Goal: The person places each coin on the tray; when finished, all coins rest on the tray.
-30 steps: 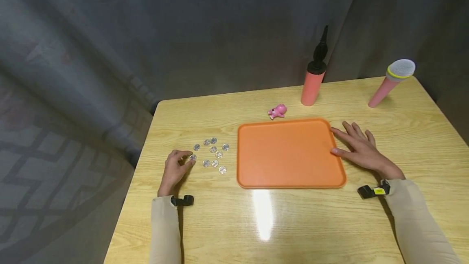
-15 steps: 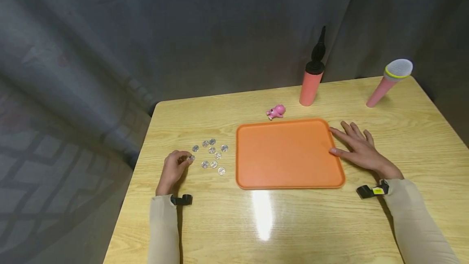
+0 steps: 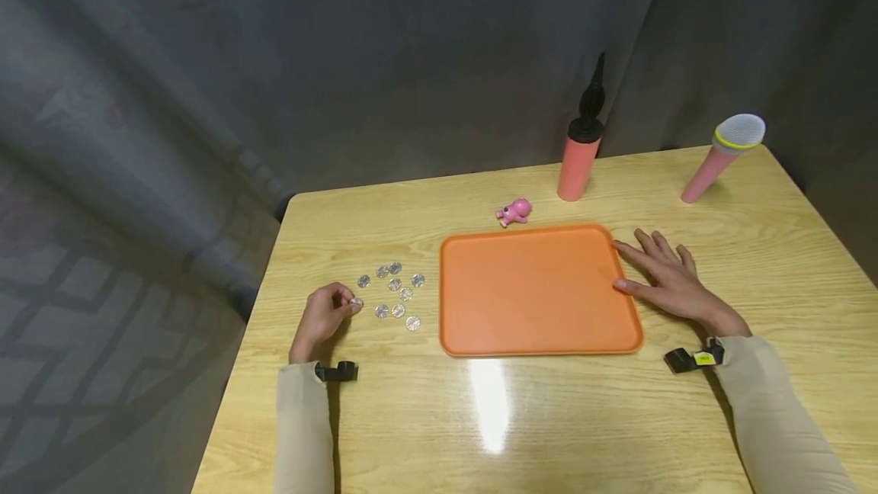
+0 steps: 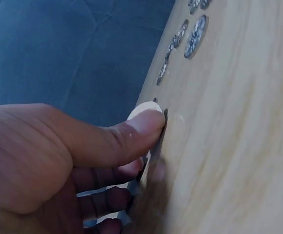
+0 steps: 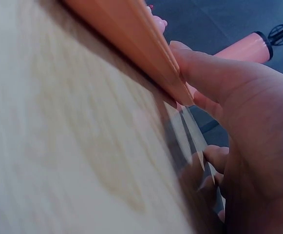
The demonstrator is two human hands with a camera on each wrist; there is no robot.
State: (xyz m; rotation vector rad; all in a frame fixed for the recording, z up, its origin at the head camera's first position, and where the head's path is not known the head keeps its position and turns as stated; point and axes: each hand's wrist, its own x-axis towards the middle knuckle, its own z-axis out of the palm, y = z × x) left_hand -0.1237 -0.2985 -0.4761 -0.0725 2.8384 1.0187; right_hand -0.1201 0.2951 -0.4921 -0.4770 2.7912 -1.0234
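Observation:
My left hand (image 3: 321, 320) is at the left of the wooden table, pinching a shiny silver coin (image 3: 356, 303) between thumb and fingertips. In the left wrist view the coin (image 4: 145, 110) shows as a pale edge behind the thumb, tilted and close over the tabletop. Several more silver coins (image 3: 398, 311) lie flat just right of that hand. An orange tray (image 3: 538, 292) lies in the middle of the table. My right hand (image 3: 668, 280) has its fingers spread, thumb and index fingertips touching the tray's right rim (image 5: 156, 58).
A small pink figure (image 3: 514, 212) lies behind the tray. Further back stand a pink hand pump (image 3: 578, 166) with a black top and a pink toy microphone (image 3: 709, 170) with a white head. A dark curtain (image 3: 439, 59) hangs beyond the table's back edge.
My left fingers have closed on the nearest coin and tipped it up from lying flat. The right hand has stayed at the tray's rim. The whole head view has shifted slightly.

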